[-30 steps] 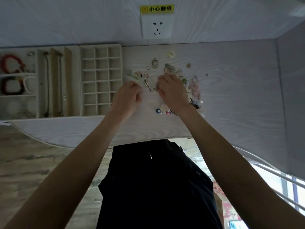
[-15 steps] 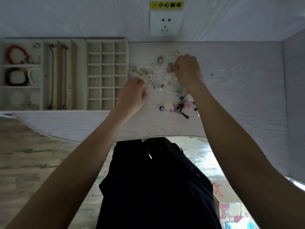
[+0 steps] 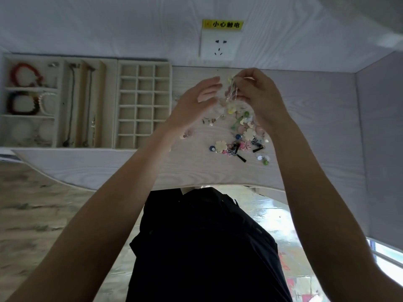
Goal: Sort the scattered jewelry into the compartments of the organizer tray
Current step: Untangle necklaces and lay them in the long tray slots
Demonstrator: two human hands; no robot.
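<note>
Table point(image 3: 316, 127), pale wood grain, carried everything. Organizer tray point(image 3: 113, 105) sat at its left end against the wall; the grid of small square compartments point(image 3: 144, 103) nearest the hands showed nothing inside. Long slots held two chains point(image 3: 70, 105); far-left sections held a red bracelet point(image 3: 25, 75), a dark bead bracelet point(image 3: 21, 104) and a pearl one point(image 3: 46, 101).

Scattered jewelry point(image 3: 237, 136) lay in a loose heap right of the tray: cream flower pieces, green and blue beads, pink bits, black bars.

Right hand point(image 3: 259, 99) was raised above the heap, fingers point(image 3: 244, 78) curled and pinching a small clear dangling piece point(image 3: 233, 92), which hung off the table surface. What the piece was could not be told. Left hand point(image 3: 194, 103) was lifted beside it, fingers point(image 3: 209, 82) straight and apart, palm turned toward the dangling piece, holding nothing.

Half a second before, the left hand rested curled low on the table near the tray, and the right hand was down among the far pieces of the heap. Both had since come up and drawn close together.
</note>
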